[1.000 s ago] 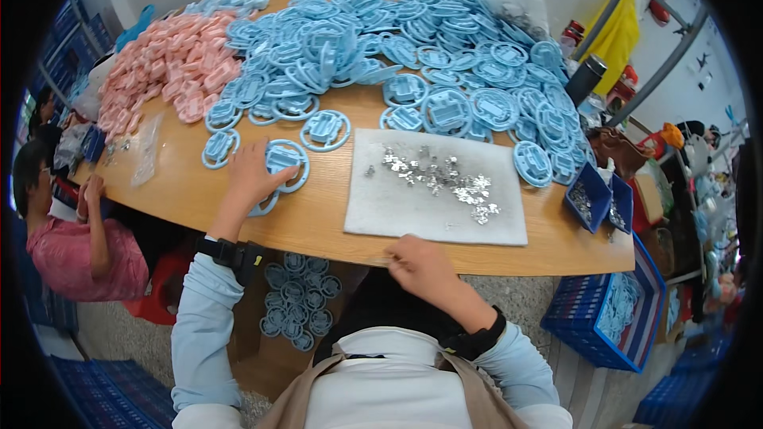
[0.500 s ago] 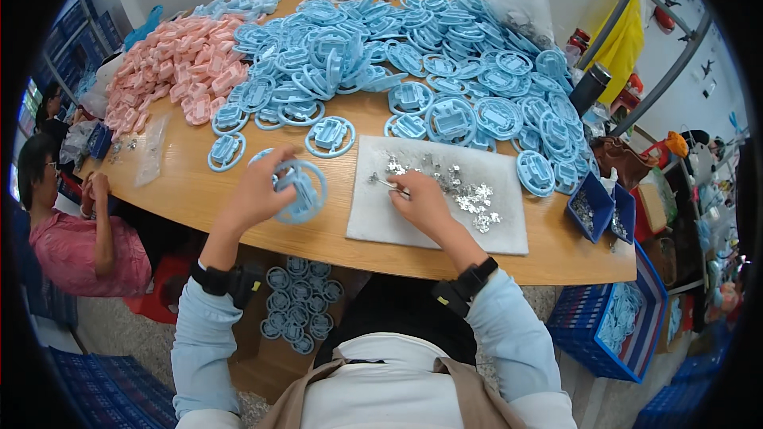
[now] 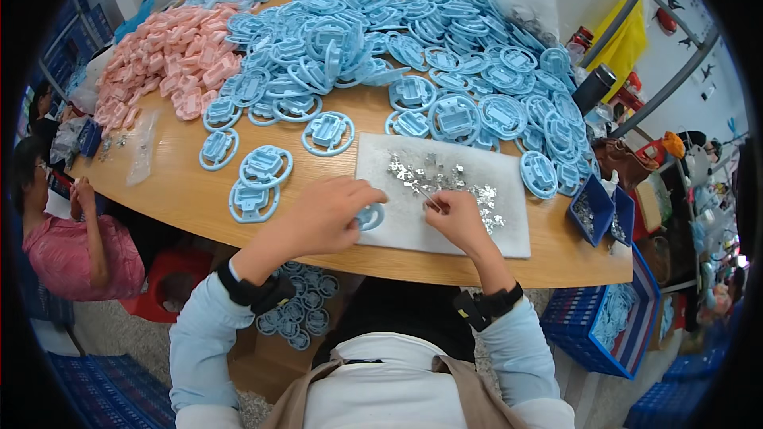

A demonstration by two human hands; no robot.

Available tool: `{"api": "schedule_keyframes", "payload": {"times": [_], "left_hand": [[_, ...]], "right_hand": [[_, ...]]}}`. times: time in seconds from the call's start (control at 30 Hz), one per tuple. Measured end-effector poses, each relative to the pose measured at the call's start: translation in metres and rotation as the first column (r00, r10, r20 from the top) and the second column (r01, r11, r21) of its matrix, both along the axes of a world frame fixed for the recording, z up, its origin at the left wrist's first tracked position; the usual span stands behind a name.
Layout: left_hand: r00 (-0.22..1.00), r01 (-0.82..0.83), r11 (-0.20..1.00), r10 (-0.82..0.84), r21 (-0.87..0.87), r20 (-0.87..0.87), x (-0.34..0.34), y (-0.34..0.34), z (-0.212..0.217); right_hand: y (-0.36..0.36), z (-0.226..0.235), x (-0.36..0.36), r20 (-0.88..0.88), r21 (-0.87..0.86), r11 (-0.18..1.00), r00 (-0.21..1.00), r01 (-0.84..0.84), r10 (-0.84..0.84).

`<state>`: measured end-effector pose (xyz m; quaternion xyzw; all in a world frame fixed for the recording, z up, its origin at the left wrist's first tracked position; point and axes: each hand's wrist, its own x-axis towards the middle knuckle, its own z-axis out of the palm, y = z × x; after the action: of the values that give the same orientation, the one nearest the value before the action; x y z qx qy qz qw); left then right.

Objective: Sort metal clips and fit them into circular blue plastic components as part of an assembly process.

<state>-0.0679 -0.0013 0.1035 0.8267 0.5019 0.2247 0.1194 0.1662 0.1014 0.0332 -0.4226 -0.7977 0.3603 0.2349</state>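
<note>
My left hand (image 3: pixel 326 214) is closed round a light-blue round plastic part (image 3: pixel 371 216), mostly hidden under its fingers, at the left edge of the white pad (image 3: pixel 509 240). My right hand (image 3: pixel 459 221) pinches slim metal tweezers (image 3: pixel 430 201) over the pad, with the tips among small silver metal pieces (image 3: pixel 413 179). More metal pieces (image 3: pixel 486 200) are scattered just right of that hand. Two similar blue parts overlap left of my left hand: an upper one (image 3: pixel 266 167) and a lower one (image 3: pixel 253 202).
A big pile of blue parts (image 3: pixel 342 48) spreads across the back, beside a heap of pink parts (image 3: pixel 179 56). Dark-blue bins (image 3: pixel 590 210) stand at the right edge. People sit left and opposite. Below the table, a box (image 3: pixel 262 357) holds more blue parts.
My left hand has moved right to the pad with a blue part. My right hand has shifted right and slightly down with the tweezers. Two overlapping blue parts now show at left.
</note>
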Motion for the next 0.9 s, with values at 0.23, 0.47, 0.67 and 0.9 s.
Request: {"api": "schedule_keyframes", "payload": {"times": [0.23,0.47,0.67,0.9], "left_hand": [[0.993,0.116,0.967,-0.107,0.225,-0.052,0.038,0.065,-0.037],[0.977,-0.205,0.972,0.209,0.115,-0.029,0.032,0.035,-0.051],[0.971,-0.234,0.968,0.237,0.092,-0.017,0.034,0.025,-0.072],[0.984,-0.105,0.984,0.081,0.146,0.159,0.035,0.016,-0.064]], "right_hand": [[-0.017,-0.01,0.041,-0.047,-0.134,0.966,0.973,0.22,-0.228],[-0.017,-0.017,0.056,-0.155,-0.134,0.966,0.958,0.221,-0.241],[-0.016,-0.028,0.047,-0.122,0.205,0.965,0.983,0.161,-0.138],[-0.019,-0.003,0.055,-0.079,0.015,0.966,0.964,0.257,-0.255]]}}
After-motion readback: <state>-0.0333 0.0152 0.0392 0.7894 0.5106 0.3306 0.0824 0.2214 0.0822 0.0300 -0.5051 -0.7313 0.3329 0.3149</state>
